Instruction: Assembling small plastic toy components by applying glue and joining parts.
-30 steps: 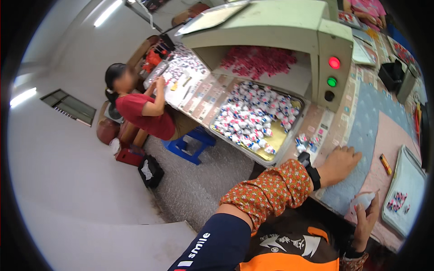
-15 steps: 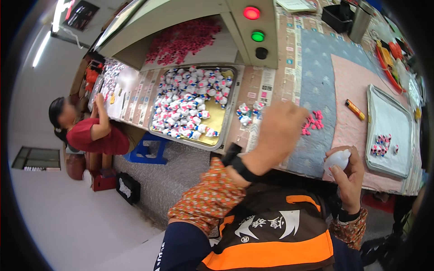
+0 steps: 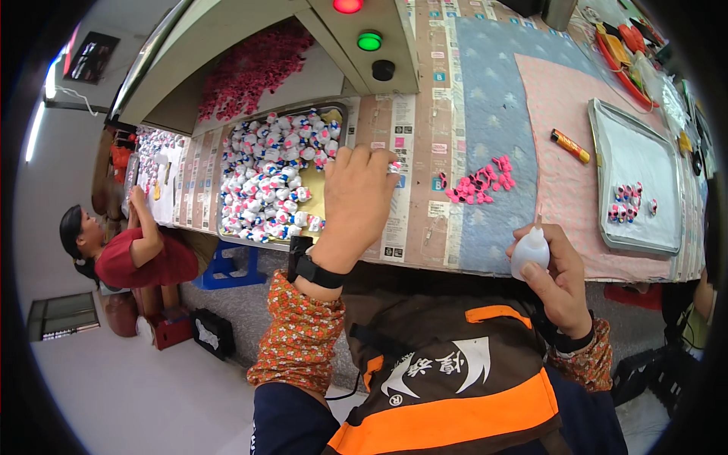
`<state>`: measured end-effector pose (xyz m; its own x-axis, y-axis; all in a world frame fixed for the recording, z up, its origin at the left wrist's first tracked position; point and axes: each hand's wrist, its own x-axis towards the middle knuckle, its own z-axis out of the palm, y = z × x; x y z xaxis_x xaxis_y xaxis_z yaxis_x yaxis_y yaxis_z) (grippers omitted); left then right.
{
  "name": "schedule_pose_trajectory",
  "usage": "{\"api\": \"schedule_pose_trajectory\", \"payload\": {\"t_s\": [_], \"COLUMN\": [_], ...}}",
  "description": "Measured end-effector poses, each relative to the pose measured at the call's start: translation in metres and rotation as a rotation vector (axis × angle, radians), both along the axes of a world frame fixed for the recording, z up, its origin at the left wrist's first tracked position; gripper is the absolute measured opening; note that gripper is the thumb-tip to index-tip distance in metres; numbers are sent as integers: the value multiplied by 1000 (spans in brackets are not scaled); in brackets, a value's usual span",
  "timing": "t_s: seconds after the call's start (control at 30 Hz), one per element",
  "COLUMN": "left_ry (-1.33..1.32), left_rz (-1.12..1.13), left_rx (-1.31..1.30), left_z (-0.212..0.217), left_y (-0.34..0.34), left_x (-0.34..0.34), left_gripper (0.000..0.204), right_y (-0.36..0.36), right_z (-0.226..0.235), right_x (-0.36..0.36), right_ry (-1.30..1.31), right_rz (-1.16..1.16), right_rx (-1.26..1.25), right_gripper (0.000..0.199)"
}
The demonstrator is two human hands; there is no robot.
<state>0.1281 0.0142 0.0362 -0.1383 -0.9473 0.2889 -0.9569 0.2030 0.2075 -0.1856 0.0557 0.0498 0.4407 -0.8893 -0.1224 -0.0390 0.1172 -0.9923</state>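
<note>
My left hand [image 3: 356,201] is over the right rim of the metal tray [image 3: 345,125], its fingers bent down and close together. What they hold, if anything, is hidden. A small white figurine [image 3: 394,167] with pink on it peeks out beside the fingers. Many similar white, pink and blue figurines [image 3: 269,189] fill most of the tray. In my right hand [image 3: 561,284] is a whitish squeeze bottle [image 3: 530,254], its thin nozzle pointing up. Small bright pink pieces [image 3: 481,182] lie in a loose pile on the blue cloth [image 3: 493,98], between my hands.
A grey machine [image 3: 379,45] with a red and a green light stands at the back left, with pink pieces [image 3: 258,68] inside. On the pink cloth [image 3: 561,182] are an orange tube [image 3: 570,145] and a tray [image 3: 641,246] with several small figures. A co-worker [image 3: 144,254] sits at far left.
My left hand has moved left, from beside the pink pieces to the figurines by the tray. The squeeze bottle in my right hand has turned nozzle-up. The whole view has shifted.
</note>
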Motion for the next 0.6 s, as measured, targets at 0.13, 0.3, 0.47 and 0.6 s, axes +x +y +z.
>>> {"api": "schedule_pose_trajectory", "payload": {"t_s": [0.13, 0.3, 0.47, 0.6], "left_ry": [23, 311, 1230, 1650], "left_rz": [-49, -46, 3, 51], "left_rx": [-14, 27, 489, 834], "left_z": [-1, 6, 14, 11], "left_y": [1, 12, 49, 84], "left_x": [-2, -13, -42, -69], "left_gripper": [25, 25, 28, 43], "right_y": [1, 4, 7, 16], "right_z": [2, 4, 10, 8], "right_x": [-3, -9, -14, -16], "right_ry": [5, -2, -22, -125], "right_rz": [-9, -72, -147, -138], "right_rx": [-17, -63, -173, -131], "right_gripper": [39, 40, 41, 38]}}
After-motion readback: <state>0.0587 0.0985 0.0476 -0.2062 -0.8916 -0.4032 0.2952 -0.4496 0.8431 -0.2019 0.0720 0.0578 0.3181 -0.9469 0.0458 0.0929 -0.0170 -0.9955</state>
